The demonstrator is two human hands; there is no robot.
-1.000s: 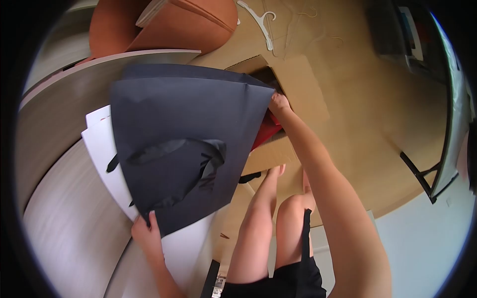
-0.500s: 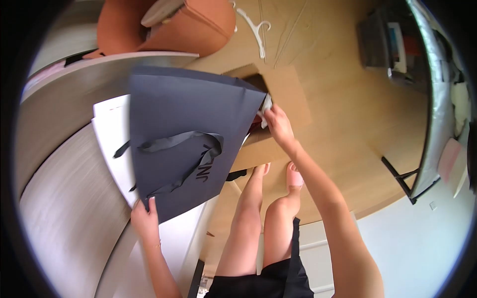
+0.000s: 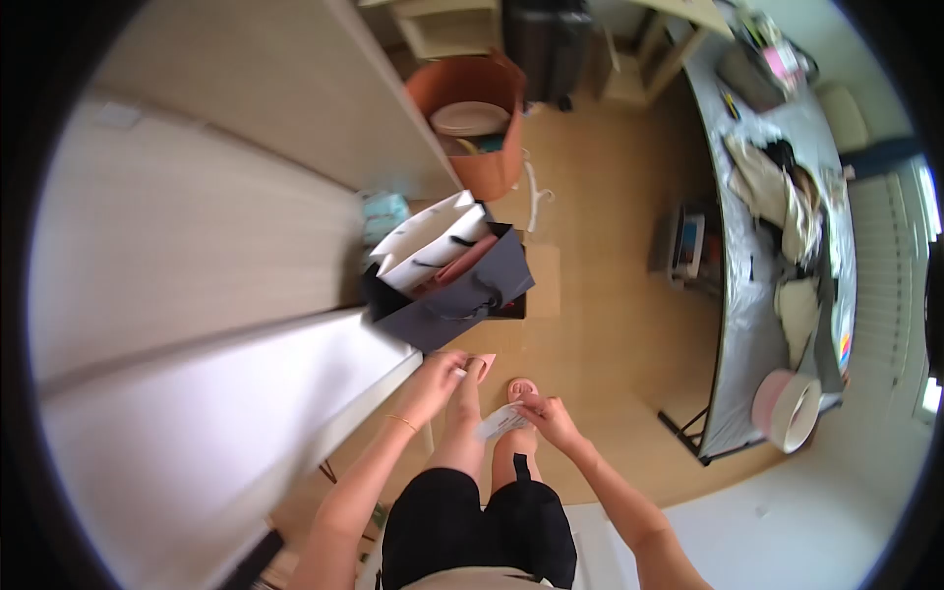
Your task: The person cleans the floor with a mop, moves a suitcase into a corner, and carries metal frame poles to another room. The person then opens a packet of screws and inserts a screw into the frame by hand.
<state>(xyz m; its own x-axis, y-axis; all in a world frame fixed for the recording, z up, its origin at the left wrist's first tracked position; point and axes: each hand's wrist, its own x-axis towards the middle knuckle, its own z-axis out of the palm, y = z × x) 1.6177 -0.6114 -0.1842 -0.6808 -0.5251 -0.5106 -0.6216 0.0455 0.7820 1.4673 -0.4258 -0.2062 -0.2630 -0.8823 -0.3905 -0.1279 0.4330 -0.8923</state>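
1. The white slip (image 3: pixel 500 422) is nearer the wearer than the dark bag (image 3: pixel 447 303) and a little right of it; it slants in front of the wearer's right leg, its print too blurred to read.
2. The right hand (image 3: pixel 552 421) has its grip pinched closed on the slip's far right end; the forearm angles inward from the right.
3. The left hand (image 3: pixel 429 386) is just on the near side of the dark bag, fingers curled; a small white thing (image 3: pixel 459 373) shows at the fingertips, but I cannot tell whether that grip has hold of it.
4. A white bag (image 3: pixel 423 241) is just left of the dark bag; a cardboard box (image 3: pixel 544 280) shows at its right.
5. A white ledge (image 3: pixel 256 383) edges the dark bag's near left; wooden floor (image 3: pixel 610 324) stretches from its right toward the table (image 3: pixel 739 344), well apart; an orange basket (image 3: pixel 494 169) is beyond.
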